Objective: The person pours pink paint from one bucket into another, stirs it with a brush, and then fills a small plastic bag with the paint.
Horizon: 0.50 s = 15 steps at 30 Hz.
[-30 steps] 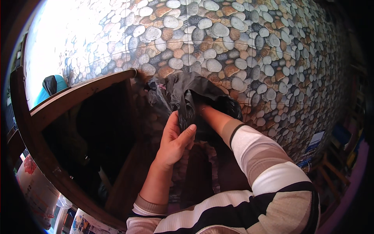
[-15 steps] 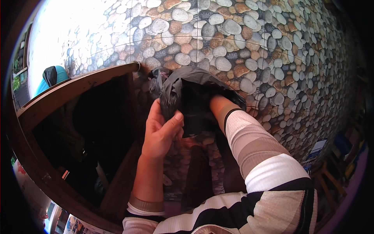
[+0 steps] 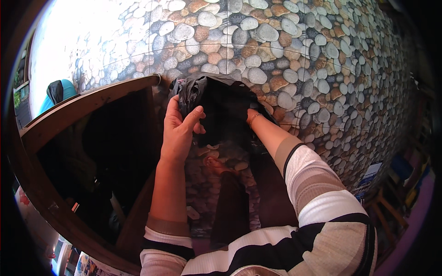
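A black plastic bag (image 3: 192, 92) hangs with its mouth facing me, over the pebble-patterned floor. My left hand (image 3: 180, 129) is closed on the left side of its rim, thumb on the near side. Into the mouth, at the right side, reaches my right hand (image 3: 252, 115); a thin bracelet circles its wrist. Its fingers are hidden in the dark of the bag, so I cannot make out whether they hold anything. The inside of the bag is too dark to read.
To the left stands a wooden frame (image 3: 87, 102) with a dark hollow inside. Beyond it sits a turquoise and black thing (image 3: 62, 93). My bare foot (image 3: 215, 163) rests on the pebble-patterned floor (image 3: 294, 60) below the bag. Wooden furniture (image 3: 389, 209) lies at the right edge.
My right arm has drawn back partway, so the wrist and bracelet now show outside the bag. My left hand and the bag have shifted slightly left and up.
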Motion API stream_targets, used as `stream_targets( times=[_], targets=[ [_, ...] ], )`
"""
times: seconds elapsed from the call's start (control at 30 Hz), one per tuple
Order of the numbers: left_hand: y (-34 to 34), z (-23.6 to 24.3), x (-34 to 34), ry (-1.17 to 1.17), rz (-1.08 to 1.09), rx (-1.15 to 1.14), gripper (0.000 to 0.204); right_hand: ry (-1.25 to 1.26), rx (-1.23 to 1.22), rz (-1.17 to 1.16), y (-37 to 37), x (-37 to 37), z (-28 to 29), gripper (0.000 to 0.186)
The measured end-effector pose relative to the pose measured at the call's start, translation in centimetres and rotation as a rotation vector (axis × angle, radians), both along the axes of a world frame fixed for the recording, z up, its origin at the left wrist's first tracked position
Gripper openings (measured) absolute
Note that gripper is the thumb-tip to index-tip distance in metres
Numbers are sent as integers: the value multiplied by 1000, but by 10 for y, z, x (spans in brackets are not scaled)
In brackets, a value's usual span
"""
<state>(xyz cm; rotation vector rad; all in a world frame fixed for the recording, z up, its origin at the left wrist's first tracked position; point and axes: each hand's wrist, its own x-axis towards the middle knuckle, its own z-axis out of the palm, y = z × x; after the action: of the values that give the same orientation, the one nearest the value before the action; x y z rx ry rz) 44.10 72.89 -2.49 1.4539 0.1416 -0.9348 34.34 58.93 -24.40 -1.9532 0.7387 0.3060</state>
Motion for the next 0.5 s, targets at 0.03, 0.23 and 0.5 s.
stream_targets(
  times=[0.03,0.23,0.5],
  targets=[
    [-2,0,-3,-1,-6,5,33,-9,7,-27,-2,-5,3,37],
    [0,1,-3,-44,3,67,28,-57,164,-271,-20,-52,30,42],
    [30,-12,1,-154,5,183,36,176,773,-450,-32,-79,182,43]
  ],
)
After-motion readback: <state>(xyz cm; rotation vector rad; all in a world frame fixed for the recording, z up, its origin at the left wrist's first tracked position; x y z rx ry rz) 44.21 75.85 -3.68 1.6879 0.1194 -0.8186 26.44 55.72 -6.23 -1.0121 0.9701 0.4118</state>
